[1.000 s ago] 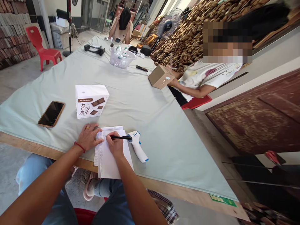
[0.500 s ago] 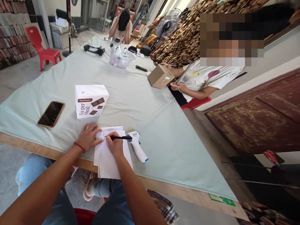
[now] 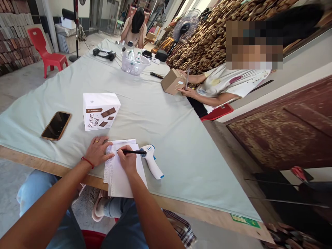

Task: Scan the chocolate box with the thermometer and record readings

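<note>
In my right hand (image 3: pixel 127 160) is a black pen (image 3: pixel 135 151), its tip at the upper part of a sheet of paper (image 3: pixel 123 183). Small handwriting runs down the sheet's left side, and more paper lies under it. My left hand (image 3: pixel 98 152) rests flat with spread fingers at the paper's left edge, a ring and a red wrist cord on it. Right of the paper lies a white and blue infrared thermometer (image 3: pixel 152 162), close to the pen's back end. A white Super Meal box (image 3: pixel 101 112) stands beyond my left hand.
A phone (image 3: pixel 56 126) lies at the left. Farther back are a plastic basket (image 3: pixel 133 67) of bottles, a headset-like black device (image 3: pixel 104 54) and a dark remote (image 3: pixel 156 75). At the right, a person holds a flat object beside a cardboard box (image 3: pixel 172 82); another person sits at the far end.
My right hand and pen have shifted very slightly right along the paper. The person at the right has moved their hands and the cardboard box a little leftward, turning the flat object upright.
</note>
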### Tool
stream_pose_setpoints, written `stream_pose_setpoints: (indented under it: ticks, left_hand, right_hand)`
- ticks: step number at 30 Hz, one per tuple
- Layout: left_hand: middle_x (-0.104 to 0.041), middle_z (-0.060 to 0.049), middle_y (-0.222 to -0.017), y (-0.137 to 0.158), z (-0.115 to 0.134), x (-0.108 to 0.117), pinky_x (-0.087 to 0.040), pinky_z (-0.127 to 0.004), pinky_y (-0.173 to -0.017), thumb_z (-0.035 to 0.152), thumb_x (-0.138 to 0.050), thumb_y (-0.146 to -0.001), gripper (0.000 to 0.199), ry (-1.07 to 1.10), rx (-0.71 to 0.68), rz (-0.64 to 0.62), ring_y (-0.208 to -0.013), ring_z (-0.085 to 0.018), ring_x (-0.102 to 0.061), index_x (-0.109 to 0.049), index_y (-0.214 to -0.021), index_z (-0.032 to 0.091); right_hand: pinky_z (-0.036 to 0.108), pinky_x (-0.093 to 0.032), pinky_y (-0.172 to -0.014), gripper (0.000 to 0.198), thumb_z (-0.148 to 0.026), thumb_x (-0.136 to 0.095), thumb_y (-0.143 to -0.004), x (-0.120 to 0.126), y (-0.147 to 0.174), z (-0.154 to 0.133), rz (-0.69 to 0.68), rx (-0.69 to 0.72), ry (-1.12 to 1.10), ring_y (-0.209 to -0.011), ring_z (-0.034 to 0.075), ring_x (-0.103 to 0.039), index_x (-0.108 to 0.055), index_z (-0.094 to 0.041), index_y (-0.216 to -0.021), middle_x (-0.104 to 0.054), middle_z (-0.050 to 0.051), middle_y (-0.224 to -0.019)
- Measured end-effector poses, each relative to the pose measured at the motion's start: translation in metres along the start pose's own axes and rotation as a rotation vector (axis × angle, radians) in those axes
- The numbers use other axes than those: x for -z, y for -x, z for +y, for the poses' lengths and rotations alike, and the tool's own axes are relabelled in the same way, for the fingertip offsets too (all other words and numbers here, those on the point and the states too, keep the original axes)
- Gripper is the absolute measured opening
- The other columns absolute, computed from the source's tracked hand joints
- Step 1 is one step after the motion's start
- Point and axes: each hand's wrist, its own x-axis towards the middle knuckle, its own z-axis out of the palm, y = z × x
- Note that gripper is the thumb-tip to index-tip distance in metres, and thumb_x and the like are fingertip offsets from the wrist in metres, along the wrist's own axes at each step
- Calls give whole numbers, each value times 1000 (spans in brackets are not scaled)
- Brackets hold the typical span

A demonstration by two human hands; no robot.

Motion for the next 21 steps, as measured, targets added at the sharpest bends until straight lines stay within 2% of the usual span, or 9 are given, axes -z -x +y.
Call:
stream_pose_setpoints:
  ticks: [9, 13, 15, 17, 21]
  left_hand:
    - [-55, -11, -132, -1, 1, 1, -29, -48, -111, 42, -71, -79, 41, 6, 20, -26, -123, -29, -49, -63, -115, 22]
    - [-56, -10, -132, -1, 0, 2, -30, -48, -111, 42, -71, -79, 41, 11, 29, -24, -123, -28, -49, -63, -114, 23]
    - [-56, -9, -131, -1, 0, 2, -30, -47, -110, 42, -72, -78, 40, 22, 30, -17, -122, -28, -50, -63, -113, 25]
    - [-56, -8, -131, -1, -1, 2, -31, -47, -109, 42, -72, -77, 40, 35, 33, -8, -122, -28, -49, -63, -113, 25]
    - [-57, -7, -130, -1, -2, 2, -31, -47, -109, 42, -73, -76, 40, 36, 47, 1, -121, -28, -50, -64, -111, 25]
  right_hand:
    - [30, -44, -63, 12, -34, -51, -66, 1, 0, 3, 27, -7, -21, -61, 16, -50, -52, -23, -62, -55, -3, -60]
    - [30, -47, -64, 14, -35, -53, -73, 1, -1, 6, 70, 28, -81, -63, 16, -53, -53, -22, -70, -57, -2, -65]
    - [32, -49, -67, 16, -35, -52, -79, 3, -2, 6, 68, 93, -67, -68, 17, -56, -57, -20, -78, -61, 1, -73]
    - [33, -51, -75, 18, -32, -50, -84, 10, -5, 6, 22, 215, 11, -79, 19, -60, -61, -19, -89, -64, 4, -84]
    - [36, -50, -86, 32, -17, -40, -90, 30, -15, 12, -136, 460, 369, -97, 21, -61, -64, -20, -111, -65, 9, -103]
